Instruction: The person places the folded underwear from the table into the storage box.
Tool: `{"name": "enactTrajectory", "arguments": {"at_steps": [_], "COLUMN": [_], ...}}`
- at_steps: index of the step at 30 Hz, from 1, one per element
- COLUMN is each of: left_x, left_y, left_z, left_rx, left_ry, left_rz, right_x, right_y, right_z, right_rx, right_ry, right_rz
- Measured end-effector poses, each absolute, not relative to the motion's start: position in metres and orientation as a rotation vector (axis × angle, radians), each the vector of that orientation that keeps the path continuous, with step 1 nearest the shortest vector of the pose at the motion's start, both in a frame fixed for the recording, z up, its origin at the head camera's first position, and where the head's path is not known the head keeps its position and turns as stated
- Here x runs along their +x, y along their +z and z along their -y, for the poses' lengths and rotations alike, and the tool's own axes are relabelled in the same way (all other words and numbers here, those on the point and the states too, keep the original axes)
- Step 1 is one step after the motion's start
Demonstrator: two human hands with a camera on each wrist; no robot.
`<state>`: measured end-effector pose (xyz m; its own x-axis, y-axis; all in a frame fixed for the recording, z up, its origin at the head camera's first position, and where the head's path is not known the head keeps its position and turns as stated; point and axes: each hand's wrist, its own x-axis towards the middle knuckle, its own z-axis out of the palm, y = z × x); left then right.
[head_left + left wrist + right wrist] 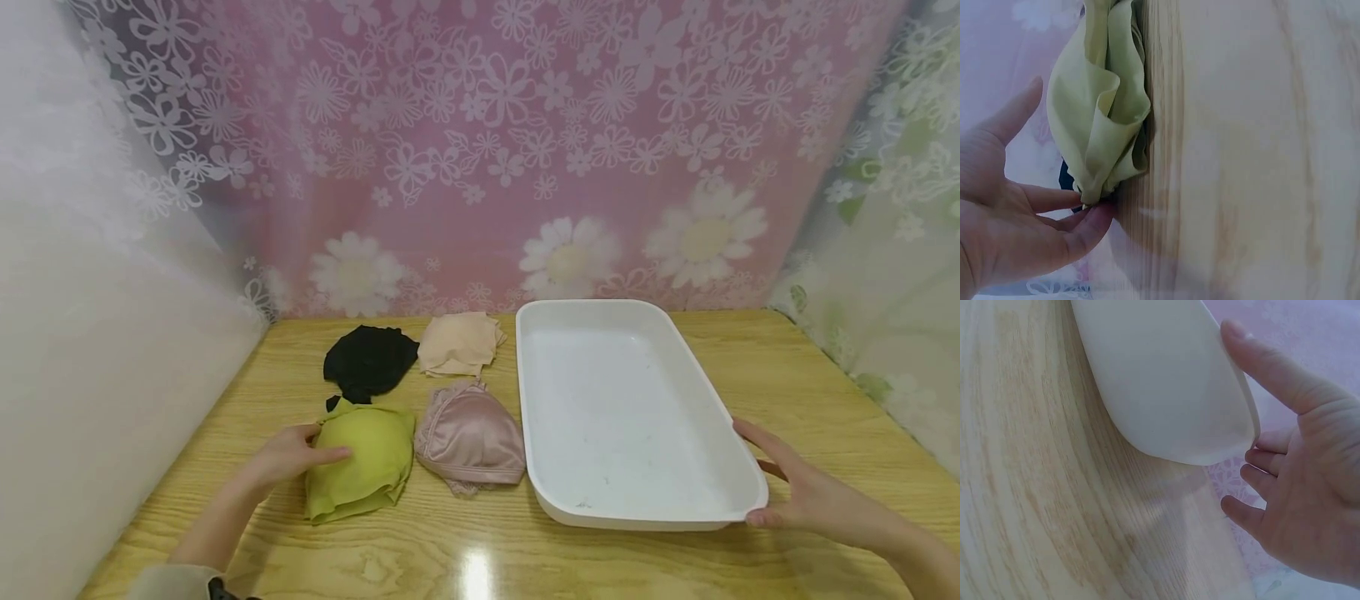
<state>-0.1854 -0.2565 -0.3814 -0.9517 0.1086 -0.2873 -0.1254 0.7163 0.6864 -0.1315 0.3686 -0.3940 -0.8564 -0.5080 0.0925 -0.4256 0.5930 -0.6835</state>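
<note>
A yellow-green folded bra [363,458] lies on the table at the front left. My left hand [281,458] is at its left side, fingertips touching the cloth's edge. In the left wrist view the thumb [1019,112] stands apart from the fabric. To the bra's right lies a pink satin bra [476,437] with lace trim. On the right rests a white plastic tray [615,408] with nothing in it. At its front right corner is my right hand [806,496], fingers spread along the rim without curling round it.
Behind the front pair lie a black folded bra [371,358] and a beige folded garment [459,343]. The wooden table [420,562] meets a pink floral curtain [450,167] at the back. White and floral cloths hang at the sides.
</note>
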Motion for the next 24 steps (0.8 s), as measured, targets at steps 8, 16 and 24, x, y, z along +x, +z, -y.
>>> {"name": "enactTrajectory", "arguments": {"at_steps": [8, 16, 24], "left_x": [-0.189, -0.190, -0.192], "left_y": [-0.384, -0.386, -0.389], "left_z": [0.243, 0.236, 0.235], "left_rx": [-0.100, -0.111, -0.129], "left_ry": [0.977, 0.927, 0.926], "left_rz": [-2.686, -2.764, -2.785], "right_x": [-0.132, -0.132, -0.133], "right_y": [-0.395, -0.394, -0.394], "right_z": [-0.369, -0.369, -0.369], "right_rx": [-0.753, -0.772, -0.766], "right_ry": [-1.086, -1.100, -1.102], "right_rz": [-2.717, -2.706, -2.704]}}
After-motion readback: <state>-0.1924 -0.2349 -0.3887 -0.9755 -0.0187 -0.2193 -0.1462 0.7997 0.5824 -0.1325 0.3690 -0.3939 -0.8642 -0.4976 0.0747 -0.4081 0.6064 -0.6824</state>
